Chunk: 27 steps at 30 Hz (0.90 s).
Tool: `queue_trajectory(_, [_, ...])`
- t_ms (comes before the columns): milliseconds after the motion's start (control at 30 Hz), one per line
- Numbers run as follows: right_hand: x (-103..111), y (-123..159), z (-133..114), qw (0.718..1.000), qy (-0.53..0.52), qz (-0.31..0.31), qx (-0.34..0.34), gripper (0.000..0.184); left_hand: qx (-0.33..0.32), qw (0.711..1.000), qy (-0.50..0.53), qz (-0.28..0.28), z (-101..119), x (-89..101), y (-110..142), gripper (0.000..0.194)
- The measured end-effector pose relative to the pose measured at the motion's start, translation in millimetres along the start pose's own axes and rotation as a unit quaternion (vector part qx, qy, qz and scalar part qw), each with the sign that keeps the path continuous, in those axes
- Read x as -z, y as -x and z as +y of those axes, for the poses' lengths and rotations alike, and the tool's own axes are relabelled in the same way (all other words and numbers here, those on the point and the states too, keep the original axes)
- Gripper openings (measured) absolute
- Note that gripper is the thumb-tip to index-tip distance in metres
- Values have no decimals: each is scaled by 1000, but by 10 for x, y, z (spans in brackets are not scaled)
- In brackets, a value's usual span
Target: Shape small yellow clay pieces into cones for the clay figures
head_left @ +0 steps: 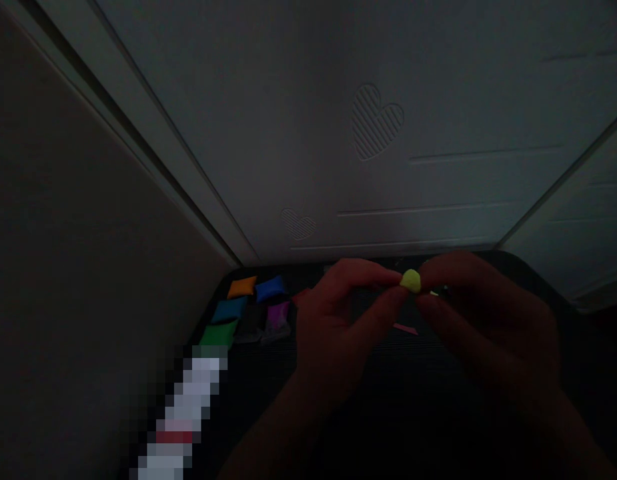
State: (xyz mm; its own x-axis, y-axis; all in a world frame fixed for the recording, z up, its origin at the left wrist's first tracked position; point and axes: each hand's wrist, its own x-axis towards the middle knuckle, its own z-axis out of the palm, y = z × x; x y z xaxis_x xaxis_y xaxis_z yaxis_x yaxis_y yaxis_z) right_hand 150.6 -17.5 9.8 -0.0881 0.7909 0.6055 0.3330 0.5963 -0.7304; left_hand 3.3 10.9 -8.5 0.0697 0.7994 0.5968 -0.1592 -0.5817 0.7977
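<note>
The scene is very dark. Both hands are raised over a black surface (388,373). A small yellow-green lump of clay (411,281) sits pinched between the fingertips of my left hand (338,320) and my right hand (483,320). Both hands have their fingers curled toward the lump. Below the hands a small pink piece (405,329) lies on the black surface.
Several small packets of coloured clay lie at the left of the black surface: orange (242,287), blue (271,288), teal (229,310), green (219,333), purple (277,314). A grey panel with embossed hearts (375,123) rises behind. A blurred-out strip (183,413) lies at lower left.
</note>
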Motion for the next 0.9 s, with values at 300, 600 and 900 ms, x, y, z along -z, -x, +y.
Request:
queue_trajectory(300, [-50, 27, 35, 991, -89, 28, -91, 9, -123, 983, -134, 20, 31, -15, -1, 19])
queue_trajectory(600, [-76, 41, 28, 985, -114, 60, -113, 8, -164, 972, -164, 26, 55, -16, 4, 22])
queue_trajectory(900, [-42, 17, 20, 982, -131, 41, -126, 7, -176, 969, -169, 29, 48, -31, 9, 23])
